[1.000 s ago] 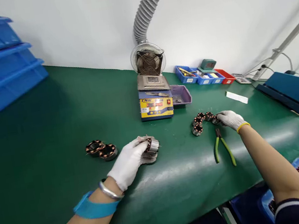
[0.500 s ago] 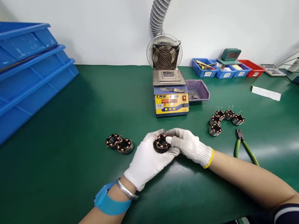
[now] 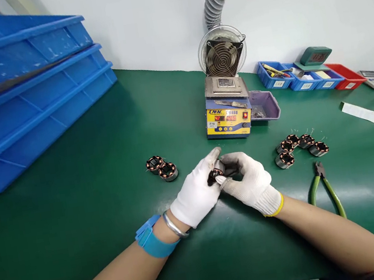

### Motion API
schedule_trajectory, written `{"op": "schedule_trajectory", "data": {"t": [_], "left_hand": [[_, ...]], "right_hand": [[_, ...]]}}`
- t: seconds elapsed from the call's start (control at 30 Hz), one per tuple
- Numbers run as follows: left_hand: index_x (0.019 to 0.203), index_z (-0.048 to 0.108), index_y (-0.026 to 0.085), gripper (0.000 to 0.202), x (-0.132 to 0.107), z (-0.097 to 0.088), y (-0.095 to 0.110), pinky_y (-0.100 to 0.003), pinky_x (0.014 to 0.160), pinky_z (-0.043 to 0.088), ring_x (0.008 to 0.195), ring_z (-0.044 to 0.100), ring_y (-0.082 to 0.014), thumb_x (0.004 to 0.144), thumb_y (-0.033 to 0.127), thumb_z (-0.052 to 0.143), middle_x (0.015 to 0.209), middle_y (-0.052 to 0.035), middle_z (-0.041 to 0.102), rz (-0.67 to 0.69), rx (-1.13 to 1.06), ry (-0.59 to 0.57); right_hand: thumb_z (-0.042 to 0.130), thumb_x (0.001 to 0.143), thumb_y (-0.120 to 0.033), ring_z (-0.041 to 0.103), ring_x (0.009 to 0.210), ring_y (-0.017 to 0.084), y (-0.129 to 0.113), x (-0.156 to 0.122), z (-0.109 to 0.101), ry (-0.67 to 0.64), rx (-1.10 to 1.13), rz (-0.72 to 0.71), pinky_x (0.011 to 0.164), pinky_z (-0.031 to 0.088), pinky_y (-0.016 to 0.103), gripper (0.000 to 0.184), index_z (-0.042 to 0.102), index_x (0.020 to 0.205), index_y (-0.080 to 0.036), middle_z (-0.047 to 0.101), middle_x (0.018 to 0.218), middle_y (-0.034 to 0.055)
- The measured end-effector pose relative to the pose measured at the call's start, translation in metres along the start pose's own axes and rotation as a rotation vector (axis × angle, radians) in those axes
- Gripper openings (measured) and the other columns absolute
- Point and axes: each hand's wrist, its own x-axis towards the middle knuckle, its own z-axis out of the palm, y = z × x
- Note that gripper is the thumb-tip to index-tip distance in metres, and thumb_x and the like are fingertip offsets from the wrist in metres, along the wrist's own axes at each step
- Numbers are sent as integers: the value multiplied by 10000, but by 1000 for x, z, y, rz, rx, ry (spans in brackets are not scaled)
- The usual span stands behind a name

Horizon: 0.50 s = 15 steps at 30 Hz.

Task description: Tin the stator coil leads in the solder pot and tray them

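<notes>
Both of my hands wear white gloves and meet over the green table. Between them is a motor stator (image 3: 216, 173), a black ring with copper windings, tilted and partly covered by fingers. My left hand (image 3: 198, 190) is closed around its left side. My right hand (image 3: 248, 180) pinches it from the right, thumb on the near rim. To the left sit two more stators (image 3: 168, 171), touching each other. Several stators (image 3: 285, 160) with thin wire ends upright stand to the right of my right hand. Green-handled cutters (image 3: 323, 184) lie just below those, jaws pointing away.
A solder pot (image 3: 227, 121) with a lit display stands ahead, a fan (image 3: 224, 58) and duct behind it. Beside it is a purple tray (image 3: 274, 107). Blue bins (image 3: 277, 82) and a red bin (image 3: 348, 79) line the wall. Large blue crates (image 3: 39, 106) are stacked at left.
The stator has been tipped from face-up to a steeper tilt between my hands. My right fingers now reach around its far side. The whole view has shifted, moving the scene rightward.
</notes>
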Motion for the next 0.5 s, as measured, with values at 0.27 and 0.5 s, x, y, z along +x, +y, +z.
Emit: {"op": "schedule_trajectory", "data": {"t": [0.27, 0.5], "left_hand": [[785, 649, 163, 153, 8, -19, 12, -268, 638, 489, 722, 643, -188, 770, 300, 582, 746, -35, 696, -319, -140, -250], [706, 581, 163, 260, 11, -41, 17, -213, 412, 336, 404, 454, -101, 801, 405, 559, 481, 6, 582, -427, -449, -407]], "right_hand": [[710, 700, -319, 687, 796, 169, 2, -2, -3, 87, -120, -50, 759, 579, 315, 380, 639, 1063, -233, 712, 920, 20], [749, 680, -331, 686, 780, 169, 16, 9, -5, 65, 215, 60, 716, 585, 308, 424, 609, 1055, -193, 707, 904, 45]]}}
